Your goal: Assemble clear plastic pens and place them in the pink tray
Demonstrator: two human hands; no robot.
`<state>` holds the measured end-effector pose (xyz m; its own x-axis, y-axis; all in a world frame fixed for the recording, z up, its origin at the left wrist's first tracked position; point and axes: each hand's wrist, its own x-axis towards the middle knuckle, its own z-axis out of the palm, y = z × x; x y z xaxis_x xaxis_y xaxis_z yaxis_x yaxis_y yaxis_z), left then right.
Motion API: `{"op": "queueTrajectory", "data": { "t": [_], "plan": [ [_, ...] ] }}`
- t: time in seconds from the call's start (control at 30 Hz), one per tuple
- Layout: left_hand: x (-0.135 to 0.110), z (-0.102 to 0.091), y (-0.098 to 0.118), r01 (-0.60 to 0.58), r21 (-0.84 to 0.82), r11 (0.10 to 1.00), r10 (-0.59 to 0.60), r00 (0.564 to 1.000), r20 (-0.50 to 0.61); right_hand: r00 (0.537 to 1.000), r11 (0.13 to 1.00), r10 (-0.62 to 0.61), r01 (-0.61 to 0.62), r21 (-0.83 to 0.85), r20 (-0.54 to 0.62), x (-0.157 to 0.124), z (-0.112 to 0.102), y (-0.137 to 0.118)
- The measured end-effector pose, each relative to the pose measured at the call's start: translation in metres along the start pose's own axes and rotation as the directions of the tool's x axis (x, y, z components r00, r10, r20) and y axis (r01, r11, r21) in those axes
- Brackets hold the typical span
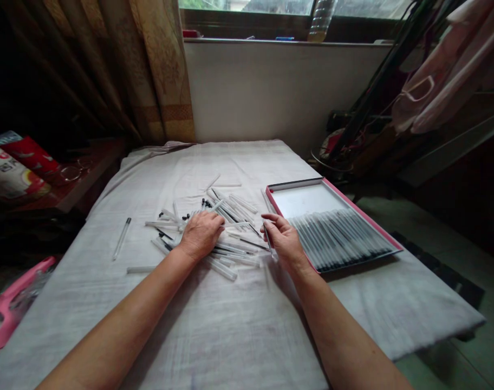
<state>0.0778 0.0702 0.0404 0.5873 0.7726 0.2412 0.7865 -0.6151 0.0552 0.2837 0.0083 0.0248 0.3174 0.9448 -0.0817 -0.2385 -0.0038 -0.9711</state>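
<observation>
My left hand (pixel 201 234) rests over a loose pile of pen parts, palm down and fingers curled; what its fingertips grip is hidden. Around it lie clear pen barrels (pixel 222 268), dark thin refills (pixel 253 244) and small black caps (pixel 206 203). A slim pen (pixel 268 238) is pinched between the thumb and fingers of my right hand (pixel 283 238), its lower end pointing down toward the cloth. Just right of that hand, a shallow red-edged box (pixel 298 196) holds a row of clear pens (pixel 340 238) with black ends toward me.
A white cloth (pixel 239 330) covers the table. One black-capped pen (pixel 122 238) lies apart at the left. A pink plastic item (pixel 19 298) is beyond the left edge, below packages (pixel 15 170) on a side table. Behind are a curtain (pixel 161 70) and a window ledge (pixel 247 40).
</observation>
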Motion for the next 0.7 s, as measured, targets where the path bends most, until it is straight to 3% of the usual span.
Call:
{"op": "queueTrajectory", "data": {
  "t": [0.07, 0.13, 0.17, 0.23, 0.33, 0.4, 0.43, 0.5, 0.53, 0.63, 0.7],
  "plan": [
    [-0.008, -0.002, -0.002, 0.083, -0.164, 0.983, -0.093, 0.994, -0.053, 0.998, 0.998, 0.054, -0.055, 0.034, 0.024, -0.002, 0.001, -0.003],
    [-0.019, -0.003, -0.003, 0.143, -0.428, 0.892, -0.190, 0.979, -0.068, 0.995, 0.994, 0.079, -0.084, 0.076, 0.061, -0.005, 0.003, -0.005],
    [-0.025, -0.003, -0.002, 0.159, -0.565, 0.810, -0.228, 0.972, -0.053, 0.994, 0.992, 0.077, -0.085, 0.096, 0.081, -0.007, 0.004, -0.005],
    [-0.037, -0.006, 0.002, 0.220, -0.805, 0.551, -0.312, 0.949, 0.046, 0.992, 0.989, 0.068, -0.082, 0.126, 0.111, -0.010, 0.007, -0.006],
    [-0.053, -0.011, 0.010, 0.351, -0.917, 0.189, -0.386, 0.885, 0.260, 0.988, 0.984, 0.072, -0.092, 0.150, 0.137, -0.014, 0.010, -0.008],
    [-0.061, -0.013, 0.012, 0.372, -0.927, 0.053, -0.396, 0.860, 0.322, 0.987, 0.983, 0.075, -0.098, 0.156, 0.143, -0.016, 0.012, -0.009],
    [-0.065, -0.014, 0.012, 0.370, -0.928, 0.034, -0.402, 0.856, 0.327, 0.986, 0.983, 0.075, -0.098, 0.157, 0.146, -0.017, 0.012, -0.009],
    [-0.073, -0.013, 0.010, 0.353, -0.929, 0.112, -0.429, 0.861, 0.275, 0.986, 0.983, 0.077, -0.100, 0.156, 0.147, -0.018, 0.014, -0.010],
    [-0.076, -0.013, 0.009, 0.331, -0.918, 0.219, -0.447, 0.870, 0.207, 0.985, 0.982, 0.080, -0.104, 0.157, 0.152, -0.019, 0.014, -0.010],
    [-0.084, -0.013, 0.007, 0.207, -0.683, 0.701, -0.398, 0.908, -0.132, 0.979, 0.980, 0.087, -0.117, 0.158, 0.184, -0.022, 0.016, -0.010],
    [-0.086, -0.016, 0.009, 0.141, -0.393, 0.909, -0.271, 0.916, -0.297, 0.974, 0.979, 0.093, -0.128, 0.160, 0.208, -0.024, 0.017, -0.009]
  ]
}}
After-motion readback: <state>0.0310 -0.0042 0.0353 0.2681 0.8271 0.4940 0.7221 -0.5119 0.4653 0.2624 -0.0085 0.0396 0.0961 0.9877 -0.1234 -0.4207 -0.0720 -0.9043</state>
